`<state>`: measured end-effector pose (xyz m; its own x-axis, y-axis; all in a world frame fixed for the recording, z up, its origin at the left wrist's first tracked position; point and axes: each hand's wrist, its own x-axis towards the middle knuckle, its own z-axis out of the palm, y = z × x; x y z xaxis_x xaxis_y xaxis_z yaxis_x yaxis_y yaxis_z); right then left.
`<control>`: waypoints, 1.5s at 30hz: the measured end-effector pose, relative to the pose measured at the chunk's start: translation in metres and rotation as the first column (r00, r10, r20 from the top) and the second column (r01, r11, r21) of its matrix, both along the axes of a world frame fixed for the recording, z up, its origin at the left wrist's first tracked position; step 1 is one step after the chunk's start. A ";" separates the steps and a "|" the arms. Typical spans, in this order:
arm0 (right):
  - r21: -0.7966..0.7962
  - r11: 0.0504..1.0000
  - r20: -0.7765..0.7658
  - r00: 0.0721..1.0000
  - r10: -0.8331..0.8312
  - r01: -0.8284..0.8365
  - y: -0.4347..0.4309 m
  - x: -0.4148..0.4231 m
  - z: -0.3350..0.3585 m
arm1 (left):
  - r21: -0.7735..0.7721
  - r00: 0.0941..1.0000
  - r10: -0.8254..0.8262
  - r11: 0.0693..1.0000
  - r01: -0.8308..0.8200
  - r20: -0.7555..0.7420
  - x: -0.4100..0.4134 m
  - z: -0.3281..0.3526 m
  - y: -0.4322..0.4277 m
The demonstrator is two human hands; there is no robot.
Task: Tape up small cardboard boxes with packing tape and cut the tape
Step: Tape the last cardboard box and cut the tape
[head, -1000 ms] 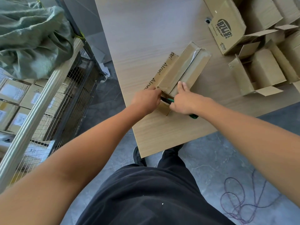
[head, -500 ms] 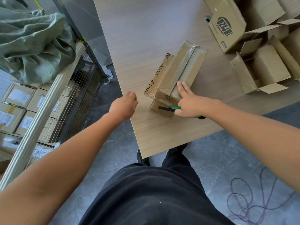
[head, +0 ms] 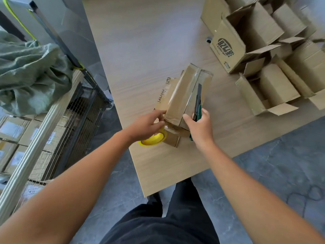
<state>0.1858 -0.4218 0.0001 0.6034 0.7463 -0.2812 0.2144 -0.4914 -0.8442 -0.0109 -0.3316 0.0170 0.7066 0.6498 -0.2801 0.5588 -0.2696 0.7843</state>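
Note:
A long cardboard box (head: 182, 95) with shiny tape along its top seam lies on the wooden table (head: 144, 50), near its front edge. My left hand (head: 149, 125) holds a yellow-cored tape roll (head: 154, 139) against the box's near left corner, fingertips touching the box end. My right hand (head: 199, 125) grips a green utility knife (head: 197, 106), whose blade end points away over the box top, while its thumb rests on the box's near end.
Several open cardboard boxes (head: 274, 87) and a printed carton (head: 226, 48) crowd the table's right side. A wire cage cart (head: 58, 131) with labelled parcels and a green sack (head: 29, 74) stands to the left. Grey floor lies below, with a cord (head: 304, 196) at right.
My left hand swung out to the left, then came back to the box's near corner holding the yellow tape roll. My right hand turned the knife so it points away over the box.

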 end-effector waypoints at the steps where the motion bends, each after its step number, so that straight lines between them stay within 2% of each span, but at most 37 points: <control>1: -0.010 0.999 0.016 0.999 0.041 -0.041 -0.001 0.008 0.002 | -0.027 1.000 0.021 0.999 -0.020 0.012 0.003 0.000 -0.009; 5: -0.168 0.948 0.152 0.943 0.295 -0.270 -0.005 0.046 0.019 | -0.055 0.990 -0.067 0.997 0.061 -0.124 0.016 0.001 -0.049; 8: -0.247 0.867 0.176 0.860 0.480 -0.433 -0.002 0.055 0.028 | -0.096 0.992 0.001 0.995 -0.014 -0.127 0.016 0.010 -0.060; 11: -0.208 0.859 0.193 0.841 0.505 -0.468 0.004 0.057 0.034 | -0.119 0.976 0.185 0.973 -0.198 -0.117 0.008 0.034 -0.050; 13: -0.103 0.886 0.242 0.853 0.463 -0.452 0.010 0.058 0.045 | -0.143 0.950 0.297 0.940 -0.309 -0.096 0.005 0.054 -0.036; 15: 0.018 0.915 0.254 0.887 0.386 -0.403 0.016 0.058 0.060 | -0.127 0.937 0.345 0.929 -0.349 -0.054 0.009 0.079 -0.021; 17: 0.169 0.915 0.137 0.928 0.346 -0.366 0.021 0.056 0.080 | -0.069 0.926 0.377 0.924 -0.377 0.001 0.019 0.103 -0.008; 18: 0.271 0.896 0.013 0.932 0.362 -0.352 0.023 0.054 0.091 | -0.056 0.916 0.399 0.916 -0.397 0.042 0.026 0.113 -0.003; 20: 0.430 0.842 -0.231 0.862 0.451 -0.325 0.031 0.053 0.112 | -0.052 0.889 0.435 0.900 -0.433 0.142 0.043 0.127 0.005; 21: 0.464 0.824 -0.300 0.818 0.491 -0.325 0.037 0.055 0.120 | -0.043 0.880 0.438 0.898 -0.438 0.185 0.052 0.132 0.008; 23: 0.461 0.808 -0.331 0.773 0.541 -0.367 0.050 0.059 0.132 | -0.006 0.873 0.423 0.901 -0.435 0.242 0.070 0.137 0.013; 27: 0.390 0.761 -0.223 0.749 0.624 -0.518 0.072 0.078 0.135 | 0.085 0.876 0.416 0.891 -0.447 0.245 0.100 0.132 0.021; 33: 0.224 0.681 0.028 0.703 0.711 -0.697 0.103 0.108 0.120 | 0.064 0.846 0.484 0.859 -0.508 0.224 0.127 0.110 0.022; 35: 0.203 0.702 0.026 0.720 0.693 -0.683 0.112 0.115 0.121 | 0.041 0.836 0.516 0.846 -0.532 0.186 0.130 0.107 0.019; 37: 0.234 0.751 -0.116 0.749 0.652 -0.618 0.122 0.122 0.124 | -0.040 0.820 0.546 0.836 -0.548 0.174 0.131 0.105 0.014; 40: 0.217 0.811 -0.322 0.744 0.585 -0.543 0.133 0.130 0.124 | -0.178 0.758 0.611 0.791 -0.585 0.227 0.130 0.110 0.015; 42: 0.205 0.874 -0.441 0.756 0.484 -0.439 0.137 0.140 0.123 | -0.063 0.826 0.521 0.851 -0.521 0.213 0.115 0.118 0.023; 44: 0.205 0.945 -0.537 0.778 0.326 -0.255 0.145 0.159 0.121 | 0.116 0.914 0.403 0.907 -0.404 0.039 0.087 0.132 0.039; 45: 0.211 0.957 -0.542 0.791 0.282 -0.197 0.148 0.168 0.117 | 0.176 0.921 0.379 0.916 -0.360 -0.088 0.073 0.141 0.050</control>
